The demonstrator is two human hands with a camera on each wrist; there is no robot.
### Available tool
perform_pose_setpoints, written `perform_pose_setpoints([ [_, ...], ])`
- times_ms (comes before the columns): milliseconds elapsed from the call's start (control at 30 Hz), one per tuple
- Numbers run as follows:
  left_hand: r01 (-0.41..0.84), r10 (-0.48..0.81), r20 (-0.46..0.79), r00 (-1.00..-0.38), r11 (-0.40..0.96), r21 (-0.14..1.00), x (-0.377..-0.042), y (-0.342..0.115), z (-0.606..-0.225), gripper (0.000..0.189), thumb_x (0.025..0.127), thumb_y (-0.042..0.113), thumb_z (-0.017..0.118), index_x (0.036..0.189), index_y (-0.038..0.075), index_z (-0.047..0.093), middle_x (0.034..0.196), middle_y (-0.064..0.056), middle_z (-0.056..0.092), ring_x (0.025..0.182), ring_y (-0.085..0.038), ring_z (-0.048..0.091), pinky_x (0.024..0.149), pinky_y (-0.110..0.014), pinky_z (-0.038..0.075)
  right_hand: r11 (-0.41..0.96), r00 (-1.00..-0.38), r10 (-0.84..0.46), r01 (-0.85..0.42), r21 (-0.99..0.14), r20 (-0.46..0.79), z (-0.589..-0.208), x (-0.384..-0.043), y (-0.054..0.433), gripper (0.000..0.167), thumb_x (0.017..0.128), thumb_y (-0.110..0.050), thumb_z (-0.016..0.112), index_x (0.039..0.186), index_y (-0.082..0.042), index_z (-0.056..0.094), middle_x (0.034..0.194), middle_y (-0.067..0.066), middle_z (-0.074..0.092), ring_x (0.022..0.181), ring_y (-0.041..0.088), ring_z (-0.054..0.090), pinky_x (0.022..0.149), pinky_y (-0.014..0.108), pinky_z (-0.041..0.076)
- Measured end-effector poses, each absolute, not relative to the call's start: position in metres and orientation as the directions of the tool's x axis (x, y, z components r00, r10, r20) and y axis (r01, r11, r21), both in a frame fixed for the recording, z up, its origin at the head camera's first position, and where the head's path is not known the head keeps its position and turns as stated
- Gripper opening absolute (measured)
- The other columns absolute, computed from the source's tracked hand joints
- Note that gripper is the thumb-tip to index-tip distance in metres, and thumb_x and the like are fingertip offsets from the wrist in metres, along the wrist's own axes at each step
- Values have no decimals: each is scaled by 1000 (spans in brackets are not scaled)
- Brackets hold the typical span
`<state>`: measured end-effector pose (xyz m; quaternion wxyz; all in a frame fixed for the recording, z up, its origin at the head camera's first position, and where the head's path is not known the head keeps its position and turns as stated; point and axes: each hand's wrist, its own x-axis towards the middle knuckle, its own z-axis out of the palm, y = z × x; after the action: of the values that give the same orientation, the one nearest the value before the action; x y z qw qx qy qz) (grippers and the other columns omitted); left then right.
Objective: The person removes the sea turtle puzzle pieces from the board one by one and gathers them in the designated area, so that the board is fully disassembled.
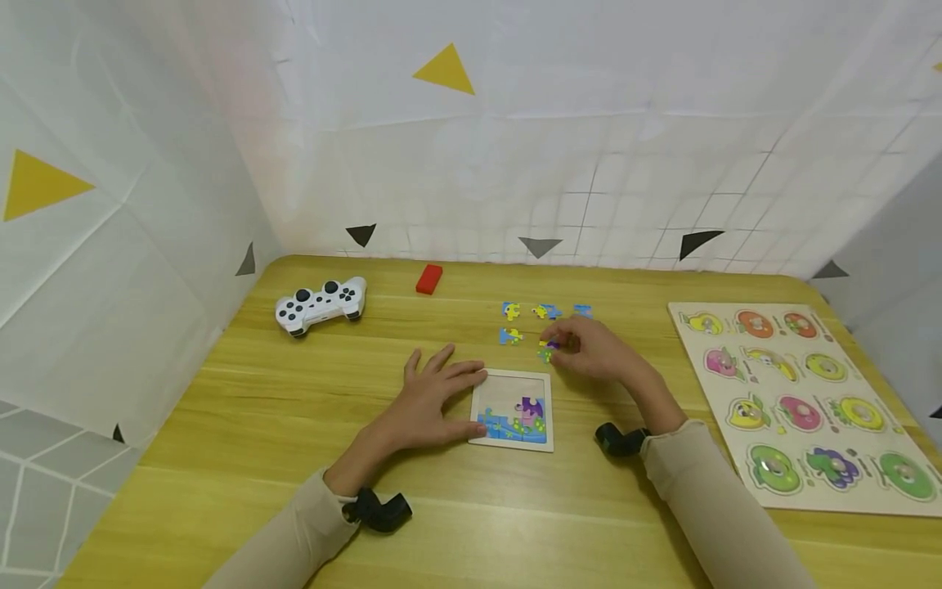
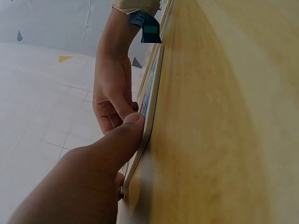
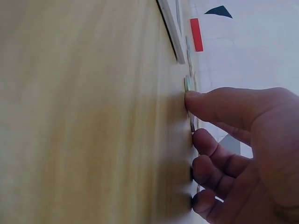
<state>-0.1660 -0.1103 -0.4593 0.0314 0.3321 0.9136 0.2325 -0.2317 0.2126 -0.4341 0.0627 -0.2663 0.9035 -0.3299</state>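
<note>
A square puzzle tray (image 1: 515, 447) lies flat on the table, its lower and right parts filled with joined blue, purple and green jigsaw pieces (image 1: 536, 425). My left hand (image 1: 430, 401) rests at the tray's left side with fingers spread, the thumb on the lower left corner and a fingertip at the upper left one. Beyond the tray's upper right corner, my right hand (image 1: 592, 350) pinches a green and purple puzzle piece (image 1: 545, 356) close over the table. In the right wrist view the thumb (image 3: 198, 103) presses its edge, with the other fingers curled.
Several loose blue and yellow puzzle pieces (image 1: 509, 336) lie behind the tray. A white game controller (image 1: 321, 305) sits at the back left, with a red block (image 1: 429, 279) to its right. On the right is a large wooden fruit puzzle board (image 1: 791, 491). Patterned white sheets (image 1: 515, 164) surround the table.
</note>
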Motion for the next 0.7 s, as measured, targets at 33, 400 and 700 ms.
perform_pose_setpoints([
  [33, 592, 621, 97, -778, 671, 447, -166, -110, -459, 80, 85, 64, 70, 153, 28, 48, 161, 9, 43, 159, -35, 15, 119, -72, -5, 638, -848, -525, -443, -631, 64, -435, -233, 213, 28, 90, -5, 72, 117, -1, 71, 102, 13, 69, 91, 22, 61, 80, 36, 53],
  [400, 592, 621, 99, -778, 672, 444, -165, -110, -461, 81, 85, 65, 70, 153, 28, 48, 161, 10, 43, 159, -35, 14, 119, -71, -7, 662, -854, -519, -429, -615, 38, -433, -243, 211, 29, 90, -4, 70, 119, -3, 71, 102, 15, 70, 90, 25, 62, 80, 38, 52],
  [700, 597, 620, 113, -777, 666, 447, -166, -110, -461, 81, 85, 64, 70, 153, 27, 49, 161, 9, 44, 159, -35, 15, 119, -71, -6, 683, -871, -491, -404, -609, 27, -431, -246, 209, 31, 91, -5, 69, 121, -5, 71, 104, 15, 70, 95, 28, 63, 85, 41, 52],
])
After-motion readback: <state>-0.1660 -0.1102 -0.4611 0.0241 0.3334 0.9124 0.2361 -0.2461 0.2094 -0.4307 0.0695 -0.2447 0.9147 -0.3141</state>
